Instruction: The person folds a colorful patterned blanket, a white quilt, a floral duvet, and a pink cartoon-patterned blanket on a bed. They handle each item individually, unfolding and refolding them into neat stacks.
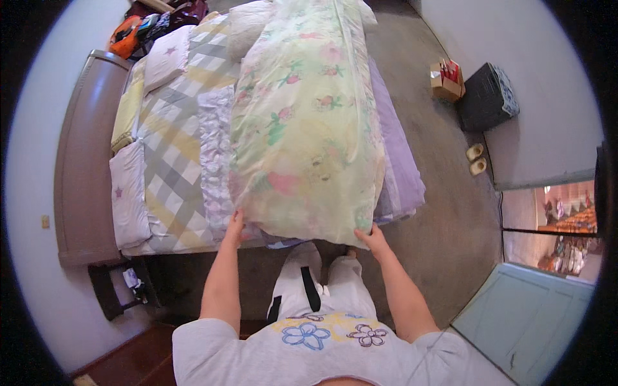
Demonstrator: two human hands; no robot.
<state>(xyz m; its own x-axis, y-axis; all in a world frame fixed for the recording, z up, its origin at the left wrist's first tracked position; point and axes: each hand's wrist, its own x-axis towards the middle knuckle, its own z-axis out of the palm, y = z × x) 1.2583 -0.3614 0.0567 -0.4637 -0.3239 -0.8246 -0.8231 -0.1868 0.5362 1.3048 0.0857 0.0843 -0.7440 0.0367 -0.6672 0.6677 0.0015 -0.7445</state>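
Left hand [237, 225] and right hand [371, 238] each grip a near corner of the pale green floral quilt [302, 148], lying over purple bedding [403, 180] on the bed [174, 136].

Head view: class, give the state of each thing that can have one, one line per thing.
Floral quilt, laid out lengthwise, near edge held
Left hand, gripping the quilt's near left corner
Right hand, gripping the quilt's near right corner
Purple bedding, apparently folded, partly covered by the quilt
Checked sheet, spread, partly covered
Cardboard box, open-topped, contents showing
Slippers, unworn, set together
Pale blue door, apparently swung open
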